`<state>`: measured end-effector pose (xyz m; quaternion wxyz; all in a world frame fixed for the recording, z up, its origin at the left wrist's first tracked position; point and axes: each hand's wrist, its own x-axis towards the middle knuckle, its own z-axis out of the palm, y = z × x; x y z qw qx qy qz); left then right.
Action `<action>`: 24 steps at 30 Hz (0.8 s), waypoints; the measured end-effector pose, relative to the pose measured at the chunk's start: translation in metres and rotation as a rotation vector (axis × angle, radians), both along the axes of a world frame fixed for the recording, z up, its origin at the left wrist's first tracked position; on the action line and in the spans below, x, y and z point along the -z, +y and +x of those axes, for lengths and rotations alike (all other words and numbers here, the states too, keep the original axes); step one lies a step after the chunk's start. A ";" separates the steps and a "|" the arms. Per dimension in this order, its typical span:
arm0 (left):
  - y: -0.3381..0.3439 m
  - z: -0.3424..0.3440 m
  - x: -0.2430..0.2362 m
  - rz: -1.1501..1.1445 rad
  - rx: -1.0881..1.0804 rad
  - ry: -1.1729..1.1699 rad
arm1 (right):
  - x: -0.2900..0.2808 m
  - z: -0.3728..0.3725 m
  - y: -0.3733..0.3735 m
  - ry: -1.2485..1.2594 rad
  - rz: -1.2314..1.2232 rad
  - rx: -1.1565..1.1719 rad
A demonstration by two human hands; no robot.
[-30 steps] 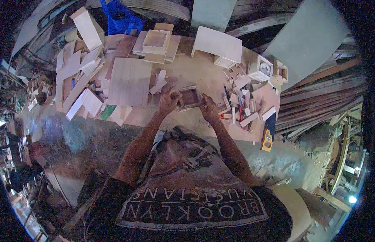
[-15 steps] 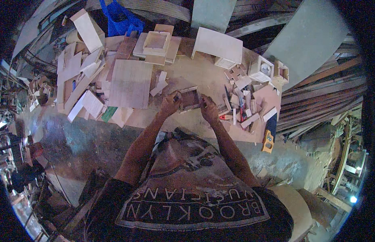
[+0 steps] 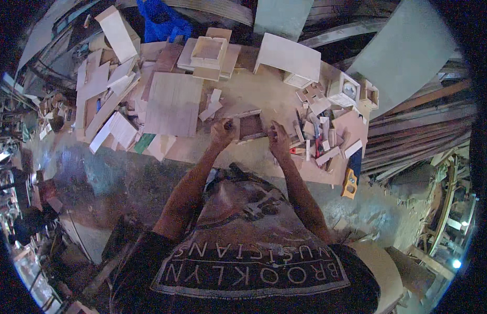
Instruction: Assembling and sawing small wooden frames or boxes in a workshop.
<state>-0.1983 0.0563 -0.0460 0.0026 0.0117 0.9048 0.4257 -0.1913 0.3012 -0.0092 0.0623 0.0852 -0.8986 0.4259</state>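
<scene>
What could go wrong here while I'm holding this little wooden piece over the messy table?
The small wooden piece, pinched between left hand and right hand, could slip into the heap of offcuts beside it and get lost. Your right forearm might also knock scraps off the table edge.

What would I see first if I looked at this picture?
You would first see the two hands in the middle: the left hand and the right hand grip a small dark wooden piece from either side, over a workbench. To the right of them lies a jumble of little wood scraps, and at the far edge of the bench sits a bright blue cloth.
</scene>
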 end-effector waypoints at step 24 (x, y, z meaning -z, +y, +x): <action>0.008 0.057 -0.140 0.225 -0.050 0.421 | -0.101 0.021 -0.093 -0.409 -0.703 -0.243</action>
